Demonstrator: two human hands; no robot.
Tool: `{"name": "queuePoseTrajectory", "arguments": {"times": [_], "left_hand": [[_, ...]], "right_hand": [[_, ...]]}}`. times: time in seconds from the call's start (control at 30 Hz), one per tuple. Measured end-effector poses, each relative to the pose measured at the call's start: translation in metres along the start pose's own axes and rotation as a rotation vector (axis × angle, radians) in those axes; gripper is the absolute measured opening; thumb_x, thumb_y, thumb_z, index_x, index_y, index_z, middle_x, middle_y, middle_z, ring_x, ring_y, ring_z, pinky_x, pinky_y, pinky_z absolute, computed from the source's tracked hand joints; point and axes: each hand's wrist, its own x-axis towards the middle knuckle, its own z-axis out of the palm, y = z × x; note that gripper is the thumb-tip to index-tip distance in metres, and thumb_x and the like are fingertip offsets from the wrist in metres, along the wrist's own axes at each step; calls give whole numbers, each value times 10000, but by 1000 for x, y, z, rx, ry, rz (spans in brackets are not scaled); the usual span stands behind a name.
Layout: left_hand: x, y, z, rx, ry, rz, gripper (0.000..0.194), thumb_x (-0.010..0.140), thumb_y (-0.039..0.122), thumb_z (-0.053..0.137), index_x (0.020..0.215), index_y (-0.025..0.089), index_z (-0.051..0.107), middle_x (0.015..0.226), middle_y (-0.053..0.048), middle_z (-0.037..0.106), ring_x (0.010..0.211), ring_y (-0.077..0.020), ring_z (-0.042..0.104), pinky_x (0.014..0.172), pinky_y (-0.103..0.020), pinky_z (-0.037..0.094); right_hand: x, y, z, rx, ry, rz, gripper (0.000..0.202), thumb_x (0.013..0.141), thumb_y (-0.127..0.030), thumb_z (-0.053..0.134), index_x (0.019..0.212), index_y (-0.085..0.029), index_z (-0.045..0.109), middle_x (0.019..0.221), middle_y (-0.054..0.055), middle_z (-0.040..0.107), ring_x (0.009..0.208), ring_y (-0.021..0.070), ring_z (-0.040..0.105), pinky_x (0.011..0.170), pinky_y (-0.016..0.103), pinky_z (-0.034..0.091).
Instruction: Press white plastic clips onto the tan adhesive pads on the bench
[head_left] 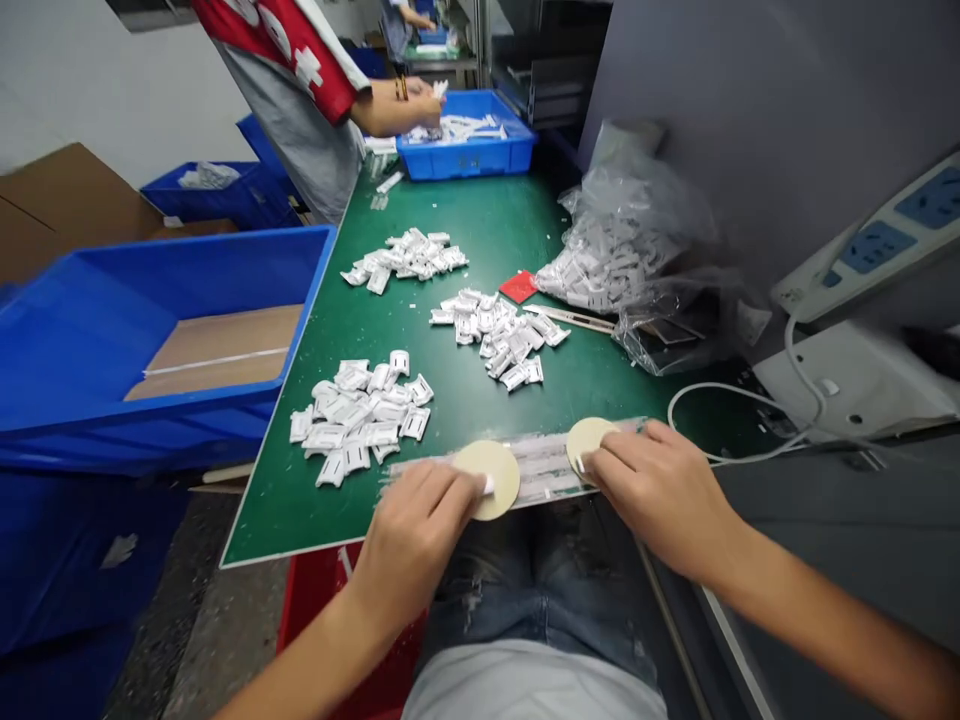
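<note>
At the front edge of the green table (480,215), my left hand (424,520) pinches a small white plastic part (489,485) against a round cream disc (501,468). My right hand (651,480) is closed on another small white part (582,464), over a second cream disc (589,437). Both discs lie on a strip of worn pale tape (544,465). Beyond my left hand lies a pile of white parts (360,415). Two more piles of white parts, one in the middle (499,330) and one farther back (409,257), rest on the table.
A clear bag of white parts (615,240) stands at the right beside a red square (518,287) and a cutter (570,319). White cable (739,387) loops near my right hand. Blue bins stand left (187,410) and at the back (472,158), where another person's hands work.
</note>
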Motion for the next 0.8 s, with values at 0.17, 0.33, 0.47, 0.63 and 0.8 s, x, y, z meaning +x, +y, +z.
{"name": "queuePoseTrajectory", "arguments": {"times": [0.17,0.33,0.47,0.63,0.8], "left_hand": [[-6,-5,2,-5,-6,39,167,961,186,505,856,193,635,751,-49,624,690,-179,539,627,-308,413],[-53,8,-19,-303,-225,236,158,933,127,534,992,201,662,822,-35,680,684,-145,565,646,-274,445],[-52,15,-36,-559,-121,-64,228,907,119,580,1085,226,674,964,-50,715,856,-156,642,750,-249,503],[-19,15,-24,-1049,164,-659,65,863,247,668,887,225,724,1027,-57,650,963,-176,636,796,-244,543],[-16,14,-8,-1453,316,-1052,263,782,399,762,949,205,705,749,-6,605,649,-95,573,641,-197,511]], "right_hand": [[-4,-7,-7,12,3,18,198,845,-84,561,686,-193,605,637,22,556,585,157,415,618,338,219],[-53,-45,-24,317,42,-26,316,901,-26,434,758,-209,649,627,14,568,561,156,454,626,325,311],[-58,-39,-26,709,26,245,191,958,-182,507,1051,-246,662,871,26,659,740,167,587,693,291,434],[-31,-13,-18,1055,45,599,175,962,-361,547,1076,-288,657,1030,28,645,901,182,604,727,269,486],[-29,-8,-8,1077,64,719,229,918,-422,593,1017,-256,716,972,52,644,811,185,579,613,266,455]]}}
